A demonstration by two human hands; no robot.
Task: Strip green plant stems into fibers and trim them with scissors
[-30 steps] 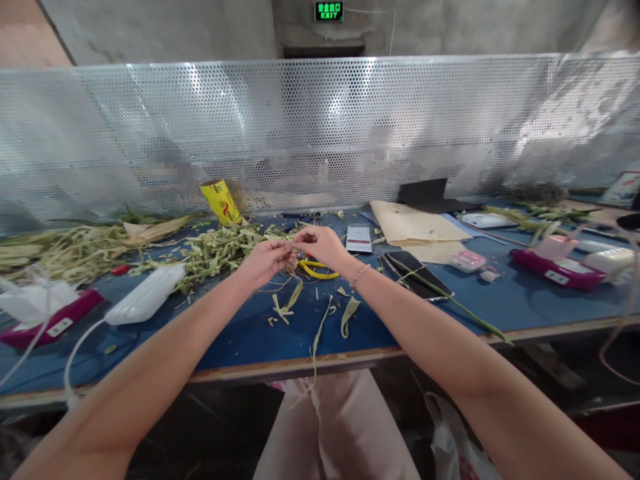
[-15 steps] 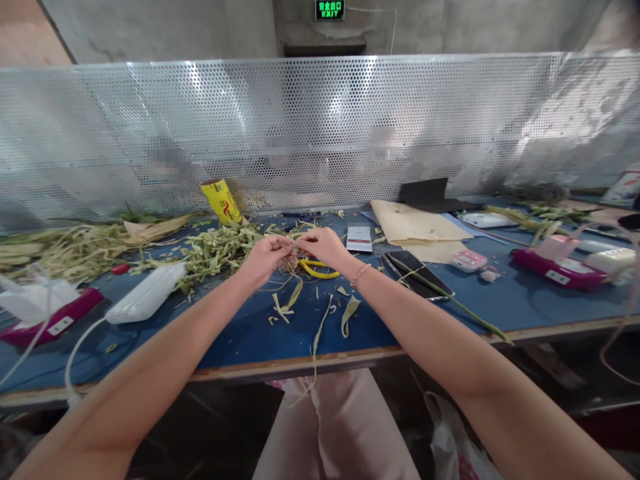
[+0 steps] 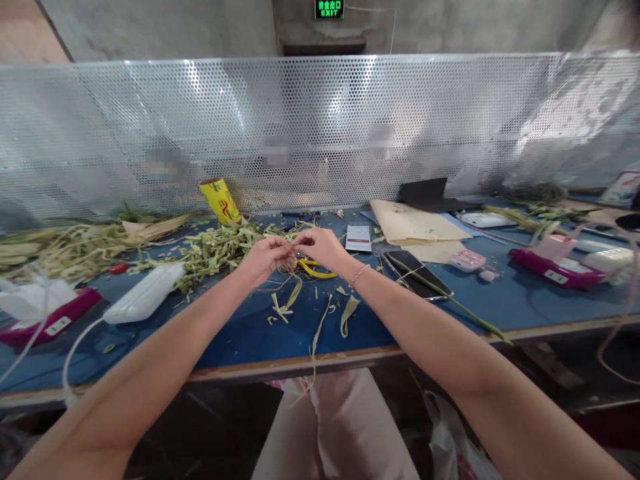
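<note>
My left hand [image 3: 265, 260] and my right hand [image 3: 323, 247] meet over the middle of the blue table [image 3: 240, 340], fingertips almost touching. Both are closed in a pinch on something small and thin, mostly hidden by the fingers. Fine brownish strands [image 3: 289, 268] hang just below the fingertips. Under my right hand lies a yellow looped thing [image 3: 317, 272], its far part covered. Left of my left hand spreads a heap of pale green dried plant strips [image 3: 220, 250]. Loose curled strips [image 3: 349, 315] lie nearer to me.
A yellow tube [image 3: 220, 201] leans behind the heap. White power bank [image 3: 145, 293] with a cable and magenta power strip [image 3: 75, 317] are left. At right lie a phone [image 3: 420, 273], brown paper [image 3: 415, 223], a pink case [image 3: 468, 260] and another magenta strip [image 3: 555, 267]. Perforated metal screen [image 3: 320, 120] stands behind.
Both hands stay at the same spot, still pinched together. My right fingers have shifted slightly at the tips; the things on the table have not moved.
</note>
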